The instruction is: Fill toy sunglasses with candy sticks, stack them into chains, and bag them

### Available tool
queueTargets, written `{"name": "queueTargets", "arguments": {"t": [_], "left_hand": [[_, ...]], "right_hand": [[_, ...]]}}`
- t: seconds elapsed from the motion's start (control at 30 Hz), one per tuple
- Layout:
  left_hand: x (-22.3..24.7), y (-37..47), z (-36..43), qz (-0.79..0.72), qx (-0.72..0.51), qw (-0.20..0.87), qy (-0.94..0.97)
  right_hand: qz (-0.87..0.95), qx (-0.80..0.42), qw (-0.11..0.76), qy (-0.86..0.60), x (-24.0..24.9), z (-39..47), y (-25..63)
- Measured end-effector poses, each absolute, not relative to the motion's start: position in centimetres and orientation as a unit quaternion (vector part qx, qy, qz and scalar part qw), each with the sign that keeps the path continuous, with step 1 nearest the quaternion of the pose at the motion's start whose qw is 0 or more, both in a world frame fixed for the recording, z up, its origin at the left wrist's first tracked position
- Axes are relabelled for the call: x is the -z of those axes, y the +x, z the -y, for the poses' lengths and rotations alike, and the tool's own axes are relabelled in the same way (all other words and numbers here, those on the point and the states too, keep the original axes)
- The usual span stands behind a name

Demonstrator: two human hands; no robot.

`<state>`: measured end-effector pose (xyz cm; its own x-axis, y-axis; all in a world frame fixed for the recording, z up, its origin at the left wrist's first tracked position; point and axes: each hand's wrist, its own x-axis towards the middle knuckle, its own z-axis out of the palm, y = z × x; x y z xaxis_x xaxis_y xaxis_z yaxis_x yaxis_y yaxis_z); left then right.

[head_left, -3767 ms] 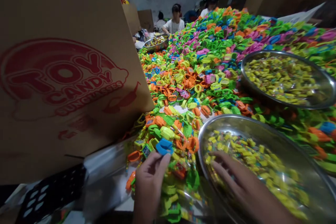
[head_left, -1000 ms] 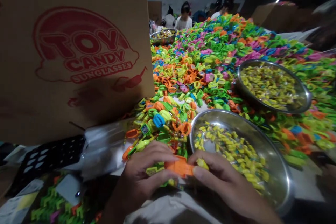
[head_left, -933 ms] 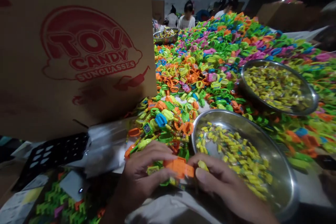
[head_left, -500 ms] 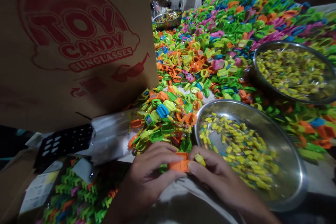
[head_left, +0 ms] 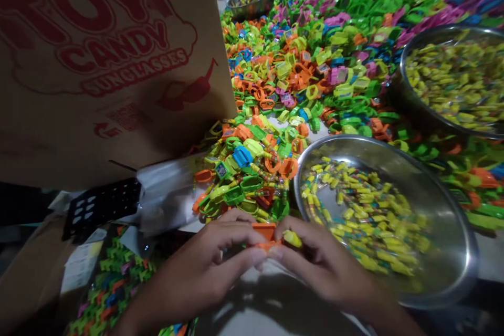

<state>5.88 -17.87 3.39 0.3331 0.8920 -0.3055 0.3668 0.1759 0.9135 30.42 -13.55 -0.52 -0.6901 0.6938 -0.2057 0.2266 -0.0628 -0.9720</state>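
Fingertips of the left hand and right hand pinch an orange plastic piece by the tabletop's near edge, a small yellow item tucked in the right fingers; the piece looks light, stiff and slick, best gripped by its opposite ends

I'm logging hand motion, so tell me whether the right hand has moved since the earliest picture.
Yes: judged against the nearest metal bowl, the right hand has moved left and toward the wearer, to the orange piece.

Orange piece, apparently half hidden
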Motion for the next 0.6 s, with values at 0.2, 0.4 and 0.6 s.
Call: {"name": "queueTargets", "arguments": {"t": [0.2,0.4,0.6], "left_hand": [[-3.4,6.1,17.4,-0.504,-0.280,0.599,0.556],[-2.6,6.5,17.2,-0.503,-0.288,0.598,0.554],[-2.5,6.8,17.1,-0.499,-0.288,0.597,0.559]], "right_hand": [[0.648,-0.673,0.187,-0.302,0.6,12.3,31.2],[0.673,-0.651,0.187,-0.298,0.5,12.0,31.3],[0.710,-0.605,0.165,-0.320,0.1,12.2,31.2]]}}
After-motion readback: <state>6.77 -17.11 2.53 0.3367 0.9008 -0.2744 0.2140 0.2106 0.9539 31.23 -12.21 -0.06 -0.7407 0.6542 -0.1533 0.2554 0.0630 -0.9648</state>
